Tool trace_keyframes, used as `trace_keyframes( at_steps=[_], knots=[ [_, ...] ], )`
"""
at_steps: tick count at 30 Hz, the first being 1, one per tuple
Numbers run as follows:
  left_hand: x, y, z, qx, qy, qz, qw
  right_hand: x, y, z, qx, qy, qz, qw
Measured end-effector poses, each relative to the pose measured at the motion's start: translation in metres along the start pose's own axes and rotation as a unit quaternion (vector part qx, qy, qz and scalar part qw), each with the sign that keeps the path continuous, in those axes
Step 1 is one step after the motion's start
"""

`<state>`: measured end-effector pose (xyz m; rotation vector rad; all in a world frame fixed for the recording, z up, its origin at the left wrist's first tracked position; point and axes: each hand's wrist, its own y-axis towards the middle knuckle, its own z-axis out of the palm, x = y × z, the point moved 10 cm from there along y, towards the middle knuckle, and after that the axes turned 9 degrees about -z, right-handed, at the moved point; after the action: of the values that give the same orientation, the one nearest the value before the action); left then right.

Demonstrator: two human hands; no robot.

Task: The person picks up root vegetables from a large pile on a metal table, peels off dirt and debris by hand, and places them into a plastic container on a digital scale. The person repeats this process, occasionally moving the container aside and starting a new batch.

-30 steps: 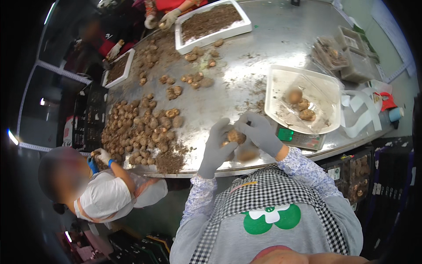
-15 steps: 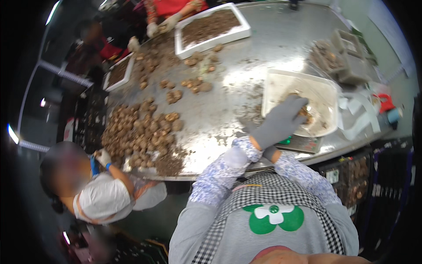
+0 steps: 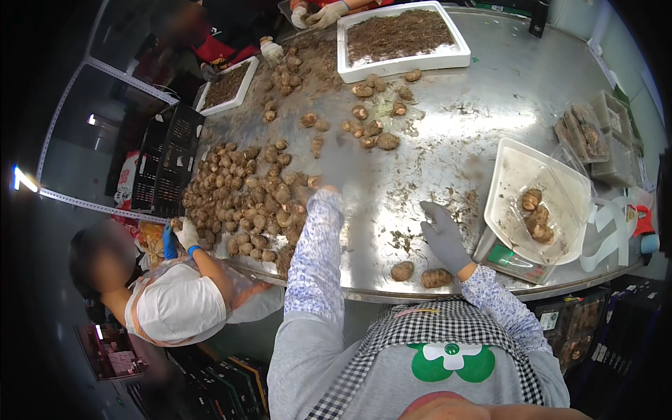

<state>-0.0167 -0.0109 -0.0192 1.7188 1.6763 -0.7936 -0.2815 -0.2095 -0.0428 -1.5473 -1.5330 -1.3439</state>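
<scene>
My left hand (image 3: 344, 166), in a grey glove, is smeared by motion at the right side of a big heap of taro corms (image 3: 241, 189); its fingers cannot be made out. My right hand (image 3: 446, 239), also grey-gloved, is open over the steel table, thumb and fingers apart, with nothing in it. Just below it lie two loose taros, a round one (image 3: 402, 271) and a longer one (image 3: 436, 278). To its right, a white plastic tub (image 3: 502, 203) sits tilted on a scale (image 3: 518, 263). Inside are several taros (image 3: 537, 217) in a clear plastic pack.
A white foam box of soil (image 3: 404, 68) stands at the far side, with scattered taros before it. Clear packs (image 3: 582, 133) and a red-handled tool (image 3: 642, 220) lie at right. A co-worker's gloved hand (image 3: 187, 233) touches the heap's left edge; others work across the table (image 3: 476, 105).
My left hand has left the white tub and swung left to the heap. My right hand, earlier mostly hidden under the left arm, now shows open on the table. Two taros show near it.
</scene>
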Motion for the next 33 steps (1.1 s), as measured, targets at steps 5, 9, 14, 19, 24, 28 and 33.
trace_keyframes(
  at_steps=[5,9,14,19,24,28,33],
  knots=[
    [0.0,0.074,-0.008,-0.088,0.026,0.133,0.987,-0.005,0.039,0.013,-0.018,0.008,0.057,0.998],
    [0.002,0.1,0.047,0.103,0.148,0.021,0.983,-0.003,0.077,0.016,-0.052,-0.044,0.044,0.997],
    [0.008,0.08,0.074,0.141,0.21,-0.003,0.967,-0.005,0.138,0.022,-0.098,-0.222,-0.065,0.968],
    [0.026,0.073,0.064,0.136,0.132,-0.031,0.981,-0.014,0.19,0.064,-0.01,-0.303,-0.069,0.951],
    [0.021,0.034,0.068,0.188,0.045,0.017,0.981,-0.039,0.201,0.075,0.013,-0.354,-0.025,0.935],
    [0.021,-0.003,0.073,0.218,0.006,0.054,0.974,-0.074,0.159,0.06,-0.073,0.065,0.215,0.972],
    [-0.035,-0.057,0.039,0.15,-0.013,0.044,0.988,-0.063,0.087,0.069,-0.082,0.55,0.305,0.773]
  ],
)
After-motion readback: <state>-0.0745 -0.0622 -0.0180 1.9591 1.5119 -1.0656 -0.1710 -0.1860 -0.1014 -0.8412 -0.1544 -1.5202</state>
